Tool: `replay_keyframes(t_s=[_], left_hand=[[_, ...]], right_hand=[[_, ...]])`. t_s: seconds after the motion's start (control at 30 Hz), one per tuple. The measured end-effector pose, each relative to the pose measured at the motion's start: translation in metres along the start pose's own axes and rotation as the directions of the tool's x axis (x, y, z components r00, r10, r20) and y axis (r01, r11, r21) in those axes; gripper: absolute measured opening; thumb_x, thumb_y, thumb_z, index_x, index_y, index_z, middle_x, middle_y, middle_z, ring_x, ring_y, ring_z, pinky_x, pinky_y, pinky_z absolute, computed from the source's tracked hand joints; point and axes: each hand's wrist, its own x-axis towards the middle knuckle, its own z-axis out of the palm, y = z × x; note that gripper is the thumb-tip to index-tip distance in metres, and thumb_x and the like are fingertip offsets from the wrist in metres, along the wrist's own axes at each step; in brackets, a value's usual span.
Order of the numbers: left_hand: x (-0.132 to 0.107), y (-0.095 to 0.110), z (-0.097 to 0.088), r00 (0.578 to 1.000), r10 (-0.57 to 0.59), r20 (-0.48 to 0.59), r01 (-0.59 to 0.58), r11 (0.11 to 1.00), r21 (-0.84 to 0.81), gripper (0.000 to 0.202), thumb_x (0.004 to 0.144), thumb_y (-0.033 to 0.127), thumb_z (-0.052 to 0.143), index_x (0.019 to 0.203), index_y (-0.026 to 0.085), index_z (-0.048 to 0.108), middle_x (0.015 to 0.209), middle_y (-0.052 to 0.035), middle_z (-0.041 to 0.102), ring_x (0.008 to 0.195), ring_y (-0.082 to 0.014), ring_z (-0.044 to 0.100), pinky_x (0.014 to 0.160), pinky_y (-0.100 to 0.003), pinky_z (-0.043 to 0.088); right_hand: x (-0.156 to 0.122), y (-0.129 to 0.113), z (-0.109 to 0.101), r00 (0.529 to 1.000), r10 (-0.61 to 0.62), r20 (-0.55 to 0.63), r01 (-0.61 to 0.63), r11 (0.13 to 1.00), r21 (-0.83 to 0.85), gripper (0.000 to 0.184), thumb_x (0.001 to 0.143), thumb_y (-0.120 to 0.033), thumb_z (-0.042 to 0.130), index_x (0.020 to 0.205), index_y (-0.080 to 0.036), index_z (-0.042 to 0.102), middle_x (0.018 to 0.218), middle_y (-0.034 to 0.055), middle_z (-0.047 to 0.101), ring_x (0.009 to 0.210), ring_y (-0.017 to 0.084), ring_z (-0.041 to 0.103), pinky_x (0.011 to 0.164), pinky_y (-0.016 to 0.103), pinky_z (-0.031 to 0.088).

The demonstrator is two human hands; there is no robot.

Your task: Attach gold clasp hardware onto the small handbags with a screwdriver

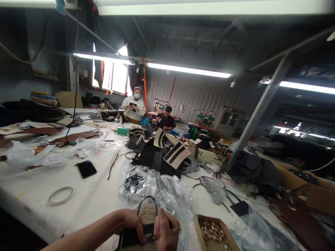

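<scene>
At the bottom edge, both my hands grip a small black and tan bag piece (147,223) with a dark looped strap rising from it. My left hand (128,223) wraps its left side with the thumb on the black part. My right hand (165,233) closes on the right side, fingers curled over a small metal fitting. The piece sits just above the white table (91,198), in front of crinkled clear plastic bags (157,188).
A cardboard box of metal buckles (213,232) lies right of my hands. A tape ring (60,195) and a black phone (86,169) lie to the left. Stacked black and beige striped panels (167,155) sit mid-table. Two people work at the far end.
</scene>
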Motion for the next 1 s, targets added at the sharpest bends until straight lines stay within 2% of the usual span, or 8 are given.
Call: replay_keyframes(t_s=[0.13, 0.33, 0.6, 0.73, 0.83, 1.0], left_hand=[[-0.003, 0.003, 0.001, 0.999, -0.042, -0.003, 0.042, 0.999, 0.004, 0.039, 0.039, 0.011, 0.089, 0.076, 0.023, 0.086, 0.082, -0.0055, 0.083, 0.061, -0.0215, 0.07, 0.053, -0.029, 0.06], [-0.006, 0.006, 0.003, 1.0, -0.02, -0.003, 0.019, 1.0, -0.023, 0.041, 0.037, 0.012, 0.091, 0.075, 0.022, 0.084, 0.086, -0.0067, 0.084, 0.065, -0.0224, 0.074, 0.059, -0.029, 0.063], [-0.004, 0.004, 0.003, 1.0, 0.009, 0.02, -0.008, 1.0, -0.015, 0.041, 0.035, 0.012, 0.091, 0.074, 0.023, 0.084, 0.08, -0.0051, 0.082, 0.06, -0.0222, 0.07, 0.052, -0.029, 0.059], [-0.004, 0.003, 0.001, 0.997, 0.043, 0.057, -0.04, 0.998, -0.04, 0.039, 0.035, 0.014, 0.093, 0.072, 0.023, 0.083, 0.079, -0.0054, 0.082, 0.053, -0.0226, 0.067, 0.046, -0.031, 0.055], [-0.004, 0.003, 0.002, 0.999, 0.021, 0.033, -0.02, 0.999, -0.029, 0.037, 0.036, 0.016, 0.093, 0.072, 0.023, 0.083, 0.077, -0.0052, 0.081, 0.052, -0.0221, 0.065, 0.046, -0.031, 0.054], [0.002, 0.003, 0.006, 0.994, 0.098, 0.049, -0.097, 0.995, -0.019, 0.035, 0.04, 0.023, 0.099, 0.066, 0.023, 0.076, 0.068, -0.0025, 0.076, 0.044, -0.0208, 0.059, 0.045, -0.034, 0.053]], right_hand=[[0.0, 0.003, -0.002, 1.0, 0.015, 0.02, -0.015, 1.0, 0.003, 0.068, 0.108, -0.062, 0.063, 0.054, -0.025, 0.043, 0.044, -0.0049, 0.038, 0.039, 0.009, 0.032, 0.043, 0.028, 0.022], [0.0, -0.003, 0.003, 0.999, -0.021, -0.025, 0.021, 1.0, 0.005, 0.067, 0.107, -0.06, 0.066, 0.054, -0.025, 0.045, 0.043, -0.0047, 0.039, 0.039, 0.009, 0.031, 0.042, 0.027, 0.022], [0.001, -0.01, 0.009, 0.999, -0.007, -0.047, 0.007, 1.0, 0.015, 0.069, 0.106, -0.062, 0.067, 0.053, -0.025, 0.043, 0.041, -0.0054, 0.038, 0.038, 0.008, 0.029, 0.04, 0.027, 0.02], [0.001, -0.013, 0.006, 1.0, 0.005, -0.025, -0.006, 1.0, -0.014, 0.069, 0.105, -0.064, 0.067, 0.053, -0.025, 0.043, 0.042, -0.0045, 0.04, 0.038, 0.008, 0.032, 0.041, 0.027, 0.024], [0.001, -0.012, 0.005, 1.0, 0.005, 0.0, -0.005, 1.0, -0.027, 0.07, 0.106, -0.065, 0.066, 0.053, -0.024, 0.044, 0.042, -0.0038, 0.041, 0.038, 0.009, 0.034, 0.041, 0.026, 0.026], [0.002, -0.001, 0.011, 0.991, 0.011, -0.13, -0.013, 1.0, -0.012, 0.071, 0.101, -0.064, 0.073, 0.051, -0.026, 0.041, 0.037, -0.0051, 0.037, 0.031, 0.008, 0.029, 0.035, 0.027, 0.02]])
